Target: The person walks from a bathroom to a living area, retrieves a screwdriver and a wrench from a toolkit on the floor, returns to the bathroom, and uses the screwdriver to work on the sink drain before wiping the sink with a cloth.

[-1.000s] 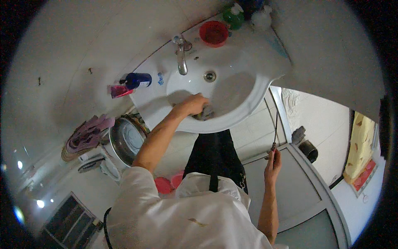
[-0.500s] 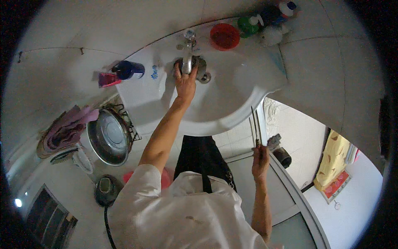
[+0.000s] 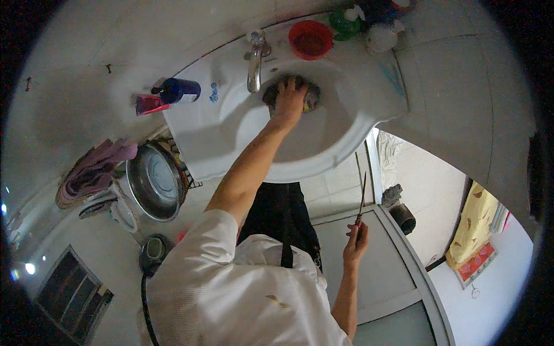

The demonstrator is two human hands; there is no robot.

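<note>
My left hand (image 3: 290, 102) reaches into the white washbasin (image 3: 323, 153), its fingers bent over a dark grey, rag-like bundle (image 3: 313, 92) with a yellowish spot at its edge. The bundle lies low in the bowl, where the drain cannot be seen. Just left of the hand stands the chrome tap (image 3: 254, 69), apart from it. Out to the right, below the basin, my right hand (image 3: 357, 239) is closed round the handle of a long, thin dark tool (image 3: 363, 193) that looks like a knife seen edge-on. The tool points upward, away from me.
A red bowl (image 3: 310, 40) and a green bottle (image 3: 345, 26) stand on the basin's back ledge. At its left are a dark blue bottle (image 3: 183, 90) and a pink cup (image 3: 149, 104). A metal basin (image 3: 153, 181) sits lower left; a white-framed door (image 3: 369, 248) lies right.
My left hand has moved right from under the tap, taking the dark bundle along into the bowl. The right hand has lowered slightly, and the tool has tilted.
</note>
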